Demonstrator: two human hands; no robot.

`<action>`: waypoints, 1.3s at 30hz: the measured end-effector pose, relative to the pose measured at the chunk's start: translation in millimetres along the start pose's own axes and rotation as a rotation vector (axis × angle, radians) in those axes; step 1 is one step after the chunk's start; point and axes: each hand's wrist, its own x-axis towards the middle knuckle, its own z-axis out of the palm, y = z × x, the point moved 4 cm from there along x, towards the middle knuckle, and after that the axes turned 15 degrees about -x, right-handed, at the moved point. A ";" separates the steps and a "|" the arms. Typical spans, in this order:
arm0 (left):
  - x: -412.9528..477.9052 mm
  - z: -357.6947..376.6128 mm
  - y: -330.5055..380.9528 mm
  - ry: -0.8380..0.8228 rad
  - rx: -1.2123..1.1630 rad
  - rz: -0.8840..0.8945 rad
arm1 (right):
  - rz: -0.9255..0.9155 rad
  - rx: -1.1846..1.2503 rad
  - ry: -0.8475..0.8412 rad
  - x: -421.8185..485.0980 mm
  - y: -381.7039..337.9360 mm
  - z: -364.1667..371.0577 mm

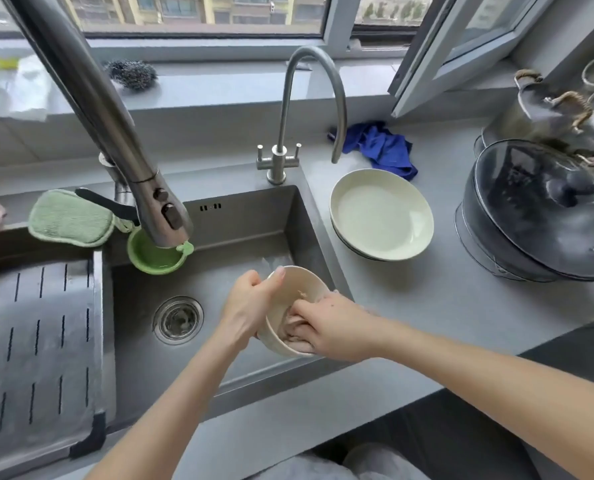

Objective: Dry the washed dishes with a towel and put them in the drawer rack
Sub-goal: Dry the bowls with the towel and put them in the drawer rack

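While left hand (245,306) grips round bowl (300,280), right hand (333,327) clutches crumpled towel (294,323).

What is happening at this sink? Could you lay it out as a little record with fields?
Activity: drying a cream bowl over the sink
Left hand: grips the bowl's rim
Right hand: presses a pale towel inside the bowl
Counter: stacked plates, right of the sink
Nearby: blue cloth behind the plates
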 end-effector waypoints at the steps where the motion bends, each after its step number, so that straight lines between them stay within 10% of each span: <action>1: 0.9 -0.5 -2.1 0.027 -0.018 0.002 | 0.065 0.249 -0.030 -1.5 0.5 2.4; 6: 4.9 3.7 -4.5 0.033 -0.095 0.108 | 0.070 1.276 0.072 -11.0 -19.9 -1.9; 11: 9.0 5.5 4.3 -0.251 0.026 -0.091 | -0.002 0.424 -0.022 -22.6 -4.1 -7.1; 17: 5.6 16.0 9.0 -0.424 -0.141 -0.175 | 0.057 -0.005 0.585 -46.3 29.1 -50.7; 22: 7.6 10.8 6.4 -0.324 -0.345 -0.226 | 0.320 0.670 1.112 -94.4 72.6 -87.4; 28: -3.6 15.8 25.1 -0.173 -0.253 -0.267 | 0.060 -0.041 0.682 -61.4 17.2 -63.3; 32: 11.7 20.0 33.0 -0.251 -0.199 -0.012 | 0.556 0.295 0.804 -81.7 38.2 -72.6; 34: 3.4 22.7 34.9 -0.118 -0.201 0.172 | 0.830 0.626 0.592 -80.6 42.5 -47.6; 37: -22.2 37.0 45.3 -0.013 -0.216 0.401 | 0.821 1.536 0.609 -51.7 29.4 -17.3; 39: -30.5 45.1 47.0 -0.030 -0.264 0.467 | 0.824 1.666 0.766 -37.6 36.8 -15.1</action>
